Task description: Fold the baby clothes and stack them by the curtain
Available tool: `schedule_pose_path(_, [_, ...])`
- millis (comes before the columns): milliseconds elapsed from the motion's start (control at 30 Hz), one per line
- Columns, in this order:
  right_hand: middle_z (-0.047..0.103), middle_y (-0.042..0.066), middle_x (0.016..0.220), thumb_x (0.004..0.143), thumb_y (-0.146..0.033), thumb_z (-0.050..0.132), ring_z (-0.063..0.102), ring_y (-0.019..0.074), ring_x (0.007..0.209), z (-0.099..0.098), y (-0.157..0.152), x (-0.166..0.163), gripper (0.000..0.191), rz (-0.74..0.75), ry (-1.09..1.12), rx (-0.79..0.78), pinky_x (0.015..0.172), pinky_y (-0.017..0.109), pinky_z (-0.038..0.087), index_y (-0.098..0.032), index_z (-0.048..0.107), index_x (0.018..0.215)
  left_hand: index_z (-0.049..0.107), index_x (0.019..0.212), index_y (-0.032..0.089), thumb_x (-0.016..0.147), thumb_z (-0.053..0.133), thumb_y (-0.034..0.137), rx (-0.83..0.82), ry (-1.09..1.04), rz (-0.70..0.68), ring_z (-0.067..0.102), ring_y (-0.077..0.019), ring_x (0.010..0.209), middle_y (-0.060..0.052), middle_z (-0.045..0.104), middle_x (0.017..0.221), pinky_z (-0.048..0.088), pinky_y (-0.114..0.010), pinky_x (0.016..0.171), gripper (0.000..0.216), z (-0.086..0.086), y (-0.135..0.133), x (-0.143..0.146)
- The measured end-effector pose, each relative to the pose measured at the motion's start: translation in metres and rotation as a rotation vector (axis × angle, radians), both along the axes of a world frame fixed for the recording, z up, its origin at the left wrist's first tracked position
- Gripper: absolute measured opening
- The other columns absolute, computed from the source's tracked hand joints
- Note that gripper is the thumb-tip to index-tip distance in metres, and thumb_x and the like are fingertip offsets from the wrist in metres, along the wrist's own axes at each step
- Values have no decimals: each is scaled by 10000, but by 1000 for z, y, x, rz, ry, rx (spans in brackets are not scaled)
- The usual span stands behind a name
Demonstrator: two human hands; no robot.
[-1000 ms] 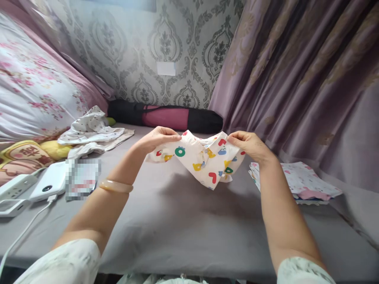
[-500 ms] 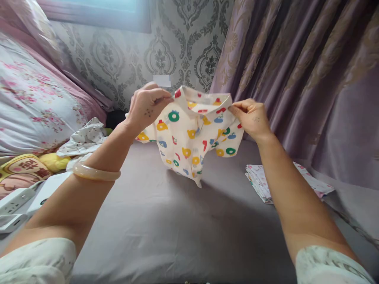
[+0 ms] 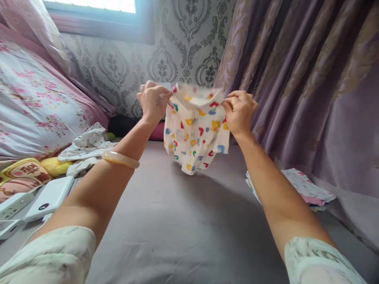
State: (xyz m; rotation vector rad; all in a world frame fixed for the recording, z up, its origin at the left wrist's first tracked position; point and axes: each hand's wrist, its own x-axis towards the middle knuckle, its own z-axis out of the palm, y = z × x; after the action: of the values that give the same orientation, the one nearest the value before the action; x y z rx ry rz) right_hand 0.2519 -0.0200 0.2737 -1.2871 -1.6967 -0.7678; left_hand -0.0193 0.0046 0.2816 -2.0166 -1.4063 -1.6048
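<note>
Near left there's one flat white plastic power bank [image 3: 53, 197], then one crumpled, dark-speckled white fabric cloth [image 3: 84, 142]. The left hand [image 3: 153, 100] (one smooth cream bangle [image 3: 121, 159] on that arm) is pinching one shoulder of a single thin white cloth shirt [image 3: 195, 134] with colourful blobby prints. It hangs down between both hands, over the grey sheet [image 3: 148, 221]. The right hand [image 3: 239, 112] pinches the other shoulder. Over right: one flat folded pile of printed clothes [image 3: 310, 187].
</note>
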Motion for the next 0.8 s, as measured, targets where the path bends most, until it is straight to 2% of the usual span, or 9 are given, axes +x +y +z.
schedule_pose_path(167, [631,92,1112,967,-328,460,493,287,1107,4,1,1,261,-3,-20,-17,958,473,339,-220,698,959,658,866,164,843,582,350,-147,-42,-102,520,-226,1062,-17,609,787,309,-390,999,202,5,8,-1])
schedule_pose_path(267, [628,92,1121,976,-356,447,497,291,1109,10,0,0,290,-21,27,64,960,477,352,-233,709,956,684,885,186,820,587,375,-148,-100,-123,529,-225,1030,-18,630,786,348,-374,955,222,8,13,1])
schedule_pose_path(333, [643,91,1058,981,-370,438,524,288,1067,15,2,-1,317,9,-1,-7,937,478,375,-233,718,926,687,908,188,824,577,369,-153,-116,-135,530,-223,1038,-13,636,792,344,-376,960,228,11,15,4])
schedule_pose_path(400, [647,97,1034,988,-382,427,541,288,1053,20,5,-1,331,31,-18,-68,925,483,386,-230,719,951,688,926,184,838,555,346,-93,-196,-75,539,-221,1042,-20,646,859,335,-384,973,227,16,15,7])
schedule_pose_path(500, [649,112,1075,994,-398,418,548,291,1085,25,12,-2,339,9,32,-45,923,472,397,-227,711,1005,691,888,188,823,579,307,-41,-201,-53,560,-221,1007,-32,648,892,345,-390,980,176,23,16,12])
schedule_pose_path(633, [696,99,942,950,-396,489,616,272,955,20,18,-5,300,71,115,-129,847,406,453,-221,729,911,686,861,201,802,616,265,-100,-187,-101,564,-218,976,-27,643,806,401,-351,925,112,25,22,12])
schedule_pose_path(800, [704,119,869,915,-360,515,633,291,917,9,28,-11,260,66,255,-188,850,426,462,-208,721,874,689,877,226,822,577,257,-173,-241,-55,572,-246,1014,-60,680,941,410,-379,929,129,13,36,10])
